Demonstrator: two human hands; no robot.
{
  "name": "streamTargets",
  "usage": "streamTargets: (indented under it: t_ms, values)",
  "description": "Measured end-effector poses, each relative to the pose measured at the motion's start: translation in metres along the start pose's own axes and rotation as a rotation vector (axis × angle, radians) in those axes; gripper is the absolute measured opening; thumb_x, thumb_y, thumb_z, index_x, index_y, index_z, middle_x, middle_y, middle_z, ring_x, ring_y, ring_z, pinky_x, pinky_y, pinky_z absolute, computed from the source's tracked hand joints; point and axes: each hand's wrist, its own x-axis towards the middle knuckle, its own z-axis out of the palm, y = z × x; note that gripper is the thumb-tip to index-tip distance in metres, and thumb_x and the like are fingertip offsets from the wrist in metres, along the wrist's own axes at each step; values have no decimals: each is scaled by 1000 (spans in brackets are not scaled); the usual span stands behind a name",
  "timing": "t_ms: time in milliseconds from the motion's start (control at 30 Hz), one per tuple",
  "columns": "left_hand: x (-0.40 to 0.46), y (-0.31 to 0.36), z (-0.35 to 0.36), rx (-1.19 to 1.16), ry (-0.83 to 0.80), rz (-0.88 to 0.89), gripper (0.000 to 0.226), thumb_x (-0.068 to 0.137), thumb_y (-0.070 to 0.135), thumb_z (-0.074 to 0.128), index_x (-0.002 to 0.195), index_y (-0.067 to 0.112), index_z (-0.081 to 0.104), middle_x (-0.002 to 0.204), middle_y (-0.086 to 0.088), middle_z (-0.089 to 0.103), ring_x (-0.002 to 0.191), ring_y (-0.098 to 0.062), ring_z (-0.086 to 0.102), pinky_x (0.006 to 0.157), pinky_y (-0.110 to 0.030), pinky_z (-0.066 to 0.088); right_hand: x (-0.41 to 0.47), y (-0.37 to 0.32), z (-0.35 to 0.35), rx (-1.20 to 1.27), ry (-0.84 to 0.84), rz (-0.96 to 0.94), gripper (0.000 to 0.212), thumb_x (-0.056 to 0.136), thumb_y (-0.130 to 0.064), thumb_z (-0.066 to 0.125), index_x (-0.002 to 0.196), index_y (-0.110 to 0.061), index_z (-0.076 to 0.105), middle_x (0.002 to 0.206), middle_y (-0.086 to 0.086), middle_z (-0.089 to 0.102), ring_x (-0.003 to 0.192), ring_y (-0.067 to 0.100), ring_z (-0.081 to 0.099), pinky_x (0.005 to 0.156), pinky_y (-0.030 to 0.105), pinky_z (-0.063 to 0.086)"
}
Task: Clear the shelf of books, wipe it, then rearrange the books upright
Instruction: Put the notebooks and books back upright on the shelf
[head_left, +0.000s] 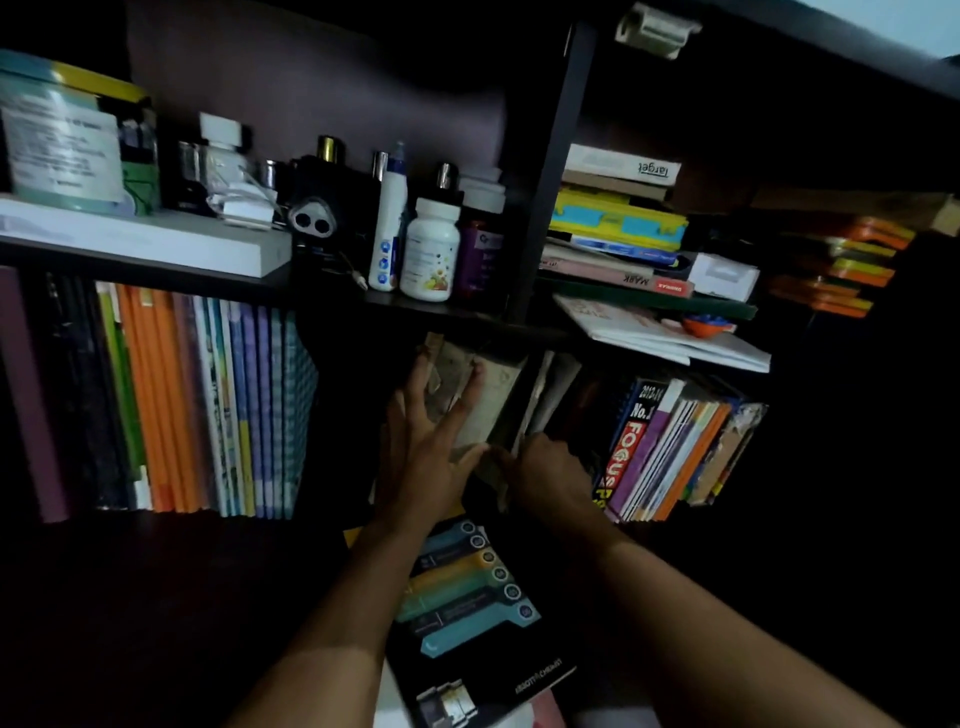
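Now pressing left hand (426, 441), fingers straight, flat against worn pale book (488, 400) at 12 o'clock; right hand (545, 467) at 3 o'clock, grip curled, pinching its lower edge on lower shelf.

Upright books (208, 405) stand on the lower shelf at 9 o'clock; leaning books (670, 447) at 3 o'clock. Bottles (431, 249) occupy the shelf above, at 12 o'clock. A book (467, 613) lies flat at 6 o'clock.
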Motion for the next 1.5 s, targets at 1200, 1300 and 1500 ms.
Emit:
streamTargets:
  t_ms: [1200,1300,1500]
  values:
    - [3,5,-7,77,-52,-68,99,80,48,79,155,54,15,165,-5,0,137,-40,29,96,-60,50,-80,46,-19,220,-570,-69,7,90,-29,75,93,-23,74,82,-5,72,62,3,64,56,19,52]
    - [5,-1,-7,90,-20,-77,98,78,48,80,154,52,20,163,-7,6,134,-43,29,98,-60,49,-92,59,-37,444,-402,-62,8,93,-20,71,102,-19,72,94,-1,78,85,14,74,84,38,60]
    - [7,-4,-3,111,-11,-72,99,75,44,84,153,52,24,162,-9,9,129,-45,34,95,-60,50,-118,55,-61,741,149,-94,13,100,-24,57,112,-26,58,98,-6,72,86,-1,70,70,20,59]
